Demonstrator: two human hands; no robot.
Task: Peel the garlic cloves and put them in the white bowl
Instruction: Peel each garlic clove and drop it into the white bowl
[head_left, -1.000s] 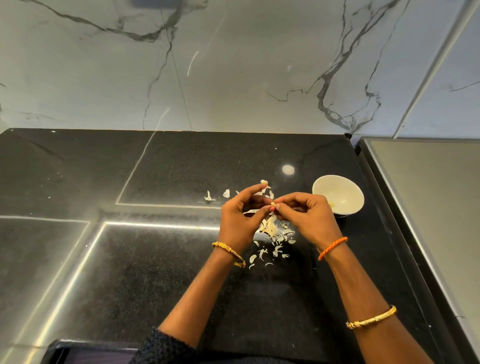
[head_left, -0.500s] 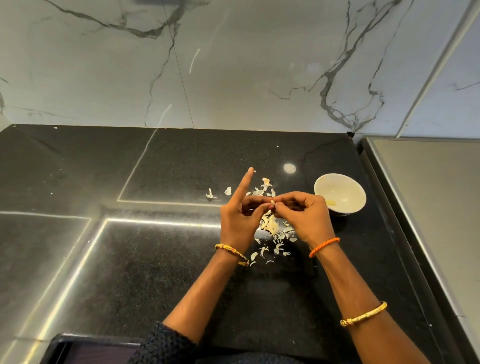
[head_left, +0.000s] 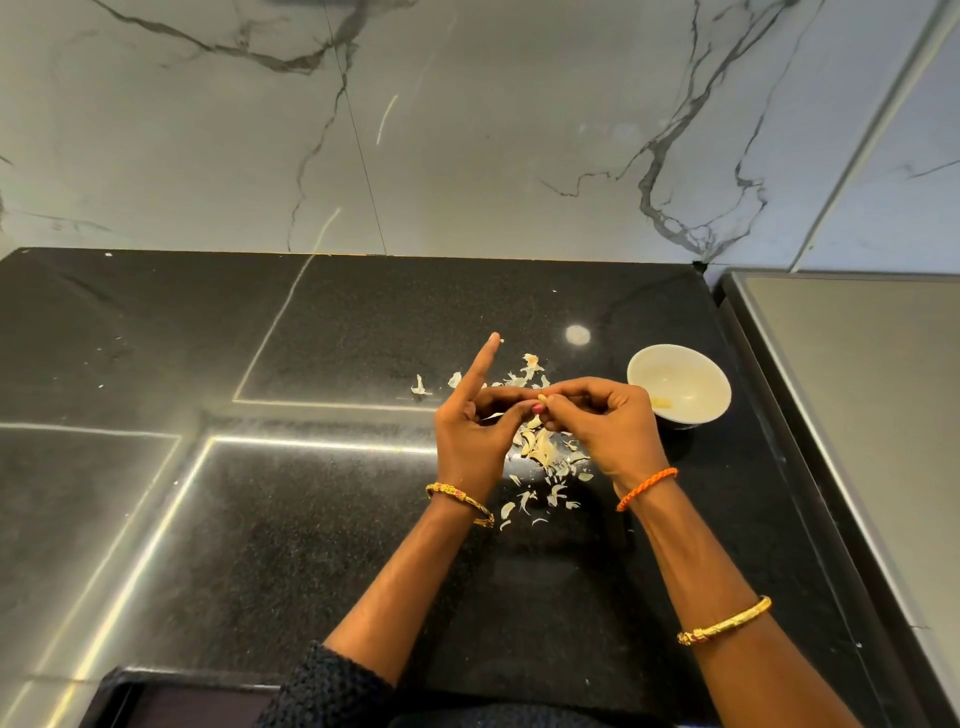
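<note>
Both hands are meeting just left of the bowl (head_left: 678, 385), pinching one small clove (head_left: 542, 399) between their fingertips. The left hand (head_left: 475, 434) is gripping it with thumb and curled fingers, its index finger sticking straight up; the right hand (head_left: 605, 426) is nipping the other end. The clove's long axis is too small to tell. The right hand is lying nearer the bowl, with bare counter (head_left: 311, 519) between and peels (head_left: 540, 452) beneath.

No readable txt, no labels, no nos. (marble veins only)
</note>
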